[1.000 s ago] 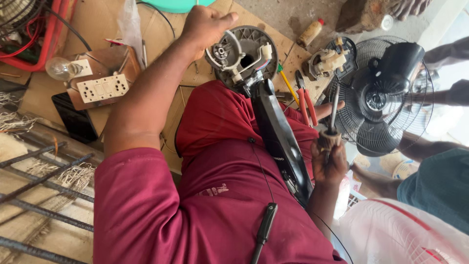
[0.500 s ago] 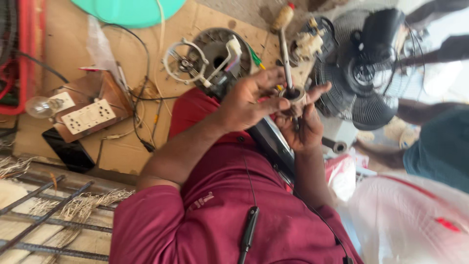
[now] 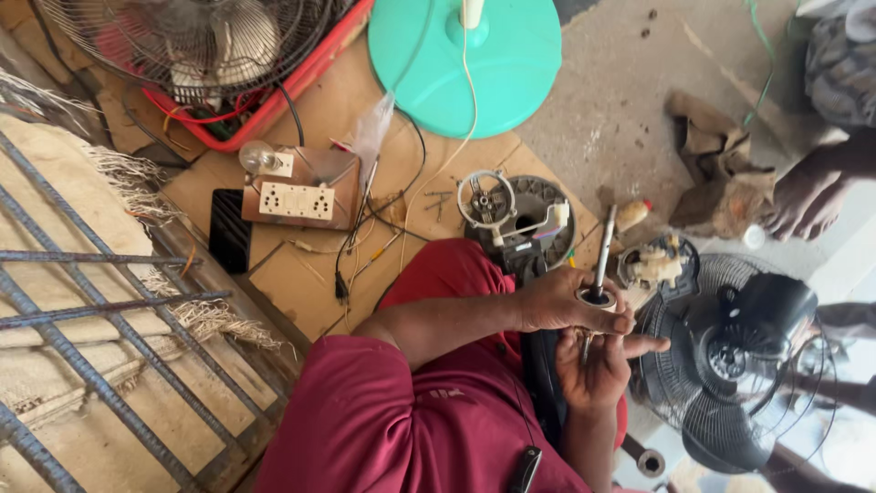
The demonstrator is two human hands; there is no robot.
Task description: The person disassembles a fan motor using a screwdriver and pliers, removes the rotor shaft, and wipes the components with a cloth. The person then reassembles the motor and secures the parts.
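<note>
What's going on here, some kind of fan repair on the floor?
Looks like it. A person in a red shirt sits among fan parts. Their left hand pinches a small white ring fitted around a metal shaft, while the right hand holds the shaft from below. In front lie a round motor housing, a socket board with a bulb, a teal fan base and a black fan. Another person's hand rests nearby.
</note>
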